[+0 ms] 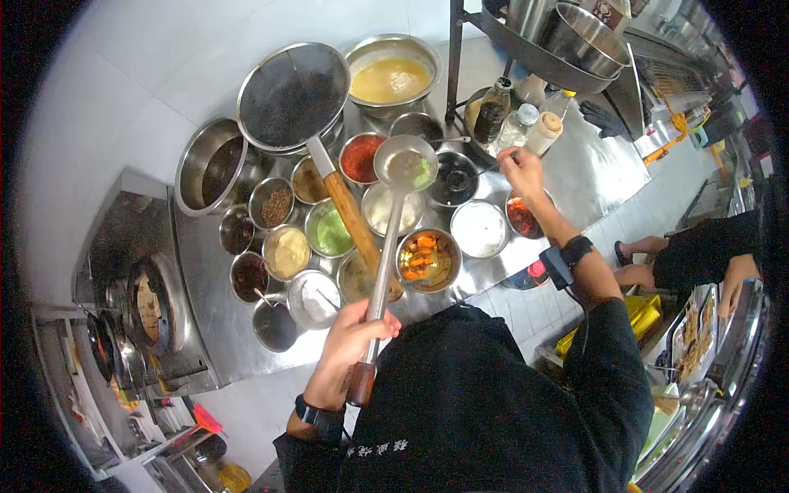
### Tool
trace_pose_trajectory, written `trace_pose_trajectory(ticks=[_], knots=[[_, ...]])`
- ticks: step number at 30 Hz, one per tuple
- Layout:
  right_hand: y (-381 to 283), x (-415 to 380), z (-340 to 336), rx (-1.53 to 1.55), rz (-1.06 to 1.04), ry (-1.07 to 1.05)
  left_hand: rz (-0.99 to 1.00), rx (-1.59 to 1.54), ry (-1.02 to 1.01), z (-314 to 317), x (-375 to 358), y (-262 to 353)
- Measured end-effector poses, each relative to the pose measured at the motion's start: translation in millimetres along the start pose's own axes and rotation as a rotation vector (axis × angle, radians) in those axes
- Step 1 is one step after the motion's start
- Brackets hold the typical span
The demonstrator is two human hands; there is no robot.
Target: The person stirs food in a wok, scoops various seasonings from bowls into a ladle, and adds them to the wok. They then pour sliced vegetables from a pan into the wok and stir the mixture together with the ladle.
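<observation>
A long ladle is grasped at its wooden handle end by the left hand, with the fingers closed firmly around it, and its bowl is held above the seasoning pots, over the middle of the steel counter. A little liquid and something green are seen in the bowl. The right hand is pinched on a thin spoon handle near the bottles at the far edge of the counter; what lies at its tip cannot be told. The step in hand seems to be the collecting of seasonings into the ladle. For the next move, the ladle must be kept level while the spoon is carried across to it. Beside the ladle, a wide strainer is resting over a pot, and a bowl of yellow liquid stands toward the far edge.
</observation>
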State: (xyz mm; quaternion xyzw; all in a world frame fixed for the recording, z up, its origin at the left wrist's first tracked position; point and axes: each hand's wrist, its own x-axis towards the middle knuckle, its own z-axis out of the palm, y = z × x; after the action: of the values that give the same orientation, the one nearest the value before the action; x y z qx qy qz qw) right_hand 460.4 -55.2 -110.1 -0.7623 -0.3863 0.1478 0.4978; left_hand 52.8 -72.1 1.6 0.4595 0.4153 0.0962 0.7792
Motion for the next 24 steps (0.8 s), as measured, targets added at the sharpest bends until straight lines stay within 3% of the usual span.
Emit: trace_pose_trajectory(ticks=[6,7,10,11,14,15,18,19,22,24], knots=[[14.5,-14.4,9.5,0.120,0.073,-0.137,0.027,0.003,0.087,5.1,-8.5,16.2],[7.2,-14.5,10.4,0.054,0.061,-0.055,0.019,0.045,0.100,5.7,-10.8,21.6],[-27.3,-5.0,7.5,-0.102,-0.156,0.066,0.024,0.052,0.149,6.2,-16.7,30.3],[-33.6,1.4,12.9,-0.018,-0.148,0.018,0.033,0.063,0.155,5.6,-17.8,31.4],[-29.7,26.5,43.6,-0.377,-0.144,-0.028,0.057,0.049,0.143,0.9,-18.5,34.8],[-20.1,38.2,59.7,-0.526,-0.021,-0.041,0.042,0.090,0.147,-0.3,-17.9,36.6],[0.6,61.7,85.2,-0.451,0.093,-0.111,0.048,0.098,0.183,4.4,-21.1,43.1],[0.3,60.4,92.3,-0.326,-0.015,0.018,0.041,0.109,0.206,9.3,-23.3,48.6],[-6.4,68.5,109.9,0.451,0.329,-0.117,0.018,0.115,0.215,7.5,-20.7,51.5],[-5.4,67.8,121.9,0.469,0.277,-0.133,0.010,0.101,0.237,6.8,-17.9,52.8]])
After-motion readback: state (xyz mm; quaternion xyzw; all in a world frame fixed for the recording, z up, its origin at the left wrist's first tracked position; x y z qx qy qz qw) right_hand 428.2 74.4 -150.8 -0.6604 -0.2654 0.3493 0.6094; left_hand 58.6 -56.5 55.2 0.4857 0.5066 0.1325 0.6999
